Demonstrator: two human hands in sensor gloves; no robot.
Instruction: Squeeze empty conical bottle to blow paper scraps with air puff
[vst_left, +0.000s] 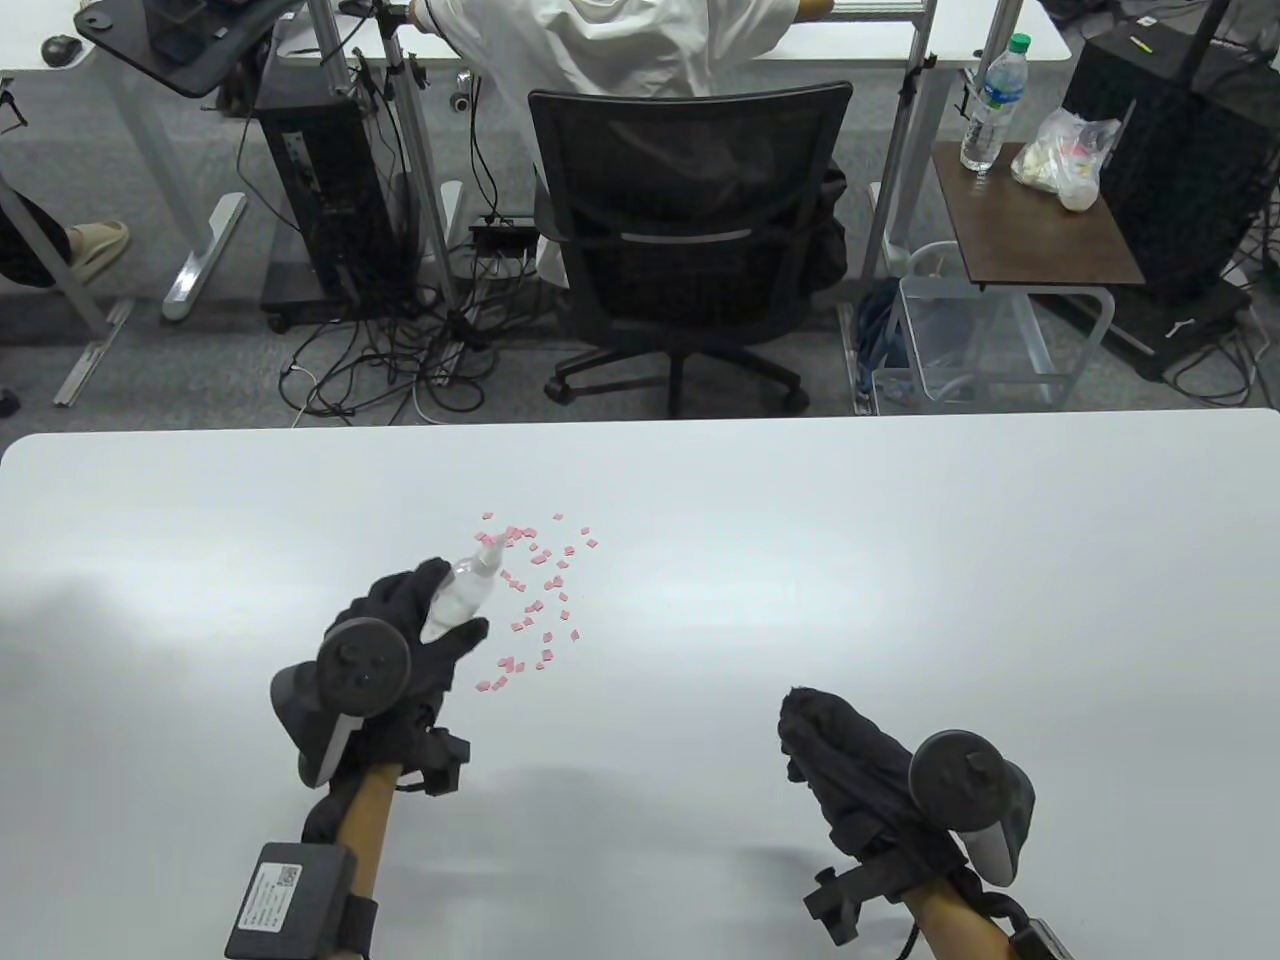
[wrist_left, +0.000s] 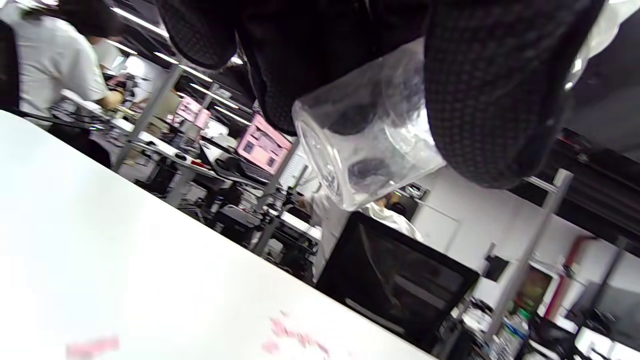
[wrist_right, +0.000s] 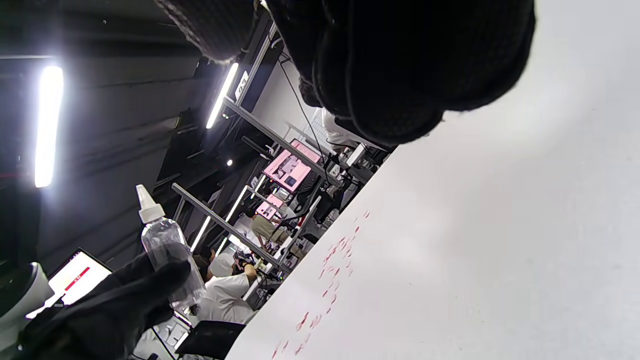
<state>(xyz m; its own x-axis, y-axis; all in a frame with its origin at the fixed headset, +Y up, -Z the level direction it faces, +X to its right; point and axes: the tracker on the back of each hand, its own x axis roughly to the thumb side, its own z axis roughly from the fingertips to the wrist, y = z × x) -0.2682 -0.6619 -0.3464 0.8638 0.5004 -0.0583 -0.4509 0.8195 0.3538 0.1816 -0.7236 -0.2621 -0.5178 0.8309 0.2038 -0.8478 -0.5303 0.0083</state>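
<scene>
My left hand (vst_left: 420, 625) grips a clear conical bottle (vst_left: 462, 590) with a white nozzle, held above the white table (vst_left: 900, 560). The nozzle points up and right, towards the far end of a scatter of small pink paper scraps (vst_left: 535, 600). In the left wrist view the bottle's clear base (wrist_left: 360, 145) shows between my gloved fingers (wrist_left: 495, 95). In the right wrist view the bottle (wrist_right: 165, 245) and its white nozzle stand above my left glove, with the scraps (wrist_right: 330, 275) on the table beyond. My right hand (vst_left: 835, 745) rests on the table at the right, fingers curled, holding nothing.
Behind the table's far edge stand a black office chair (vst_left: 690, 220) with a seated person, cables on the floor, and a small side table (vst_left: 1030, 215) with a water bottle and a bag.
</scene>
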